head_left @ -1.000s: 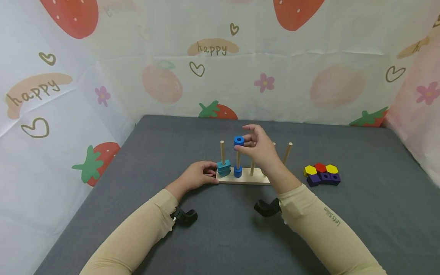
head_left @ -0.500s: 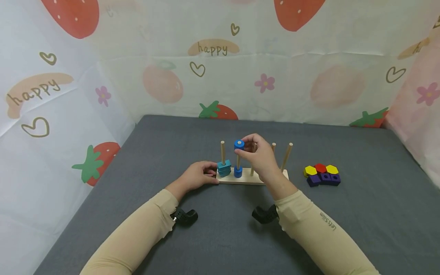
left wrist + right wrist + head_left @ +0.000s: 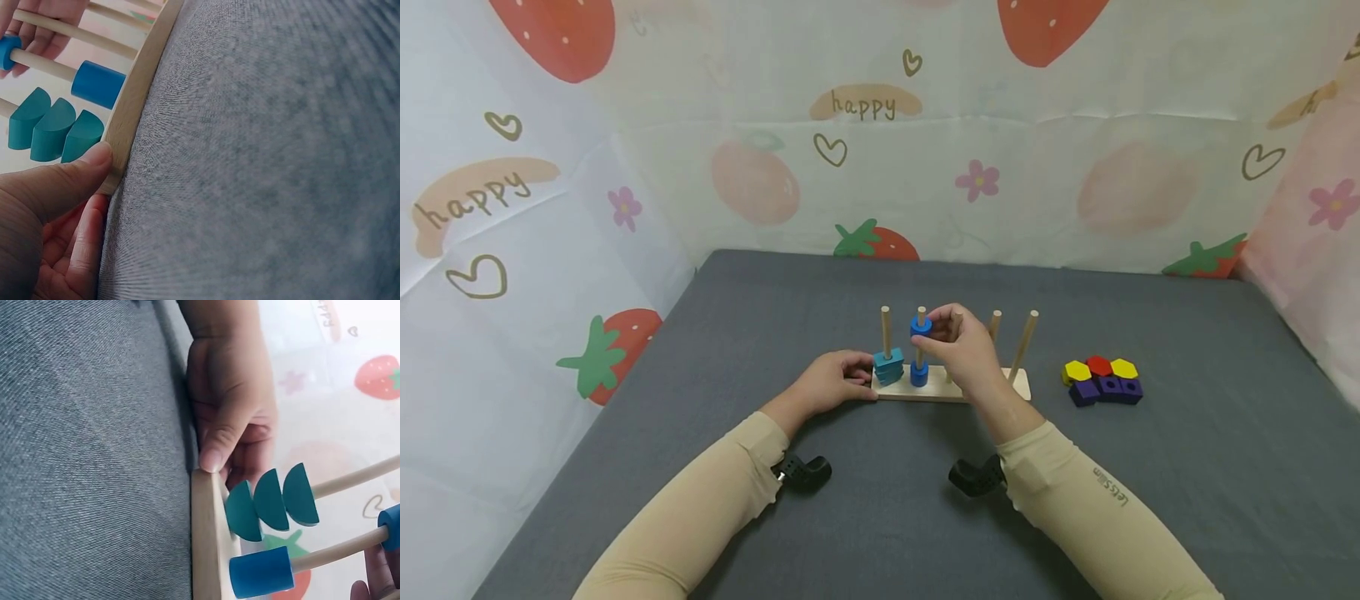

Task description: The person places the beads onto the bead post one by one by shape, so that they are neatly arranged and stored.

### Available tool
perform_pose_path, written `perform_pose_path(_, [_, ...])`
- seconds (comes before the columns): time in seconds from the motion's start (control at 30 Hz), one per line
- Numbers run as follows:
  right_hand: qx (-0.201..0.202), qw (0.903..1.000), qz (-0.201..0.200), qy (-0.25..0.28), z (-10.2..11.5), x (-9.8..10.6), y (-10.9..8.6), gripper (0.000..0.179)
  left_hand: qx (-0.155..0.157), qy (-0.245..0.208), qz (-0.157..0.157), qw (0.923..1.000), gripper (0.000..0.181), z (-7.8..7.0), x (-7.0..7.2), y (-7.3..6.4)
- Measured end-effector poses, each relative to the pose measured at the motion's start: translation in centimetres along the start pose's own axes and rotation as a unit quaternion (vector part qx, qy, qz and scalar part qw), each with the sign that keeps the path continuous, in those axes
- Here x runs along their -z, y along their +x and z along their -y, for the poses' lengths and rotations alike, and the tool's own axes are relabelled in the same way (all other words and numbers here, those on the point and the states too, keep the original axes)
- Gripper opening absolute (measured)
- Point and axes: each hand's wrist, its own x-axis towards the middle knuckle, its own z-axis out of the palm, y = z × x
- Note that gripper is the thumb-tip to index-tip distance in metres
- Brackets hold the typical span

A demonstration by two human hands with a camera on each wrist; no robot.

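Observation:
A wooden peg board (image 3: 934, 390) with several upright pegs lies on the grey cloth. At its left end my left hand (image 3: 829, 382) grips the board, thumb on the front edge. Several teal half-round blocks (image 3: 889, 369) are stacked on the leftmost peg. Low on the second peg sits a blue cylinder (image 3: 919, 377). Higher on that same peg, my right hand (image 3: 967, 348) pinches a blue ring (image 3: 919, 331), and the peg tip pokes out through it. A gap separates ring and cylinder. The right hand partly hides the pegs behind it.
Right of the board lies a group of loose blocks: two yellow hexagons (image 3: 1077, 372), a red hexagon (image 3: 1099, 367) and dark purple blocks (image 3: 1108, 389) in front. The other pegs, such as the rightmost peg (image 3: 1024, 346), carry no visible blocks. A printed curtain stands behind the table.
My right hand has lowered the blue ring from above the second peg's tip onto the peg and a little way down it. The left hand has stayed on the board.

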Motion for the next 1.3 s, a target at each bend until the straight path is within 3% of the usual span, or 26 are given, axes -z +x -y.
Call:
perform_pose_path(0.43, [-0.020, 0.9996, 0.001, -0.018, -2.1, -0.5, 0.1, 0.030, 0.004, 0.004, -0.002, 1.0000, 0.050, 0.2, 0.0, 0.1])
perform_pose_path(0.7, [-0.055, 0.9983, 0.000, -0.020, -3.1, -0.8, 0.1, 0.027, -0.003, -0.001, 0.001, 1.0000, 0.051, 0.1, 0.0, 0.0])
perform_pose_path(1.3, [-0.049, 0.9986, 0.019, -0.001, -4.2, -0.8, -0.1, 0.029, -0.017, 0.002, 0.001, 0.9998, 0.051, 0.3, -0.1, 0.0])
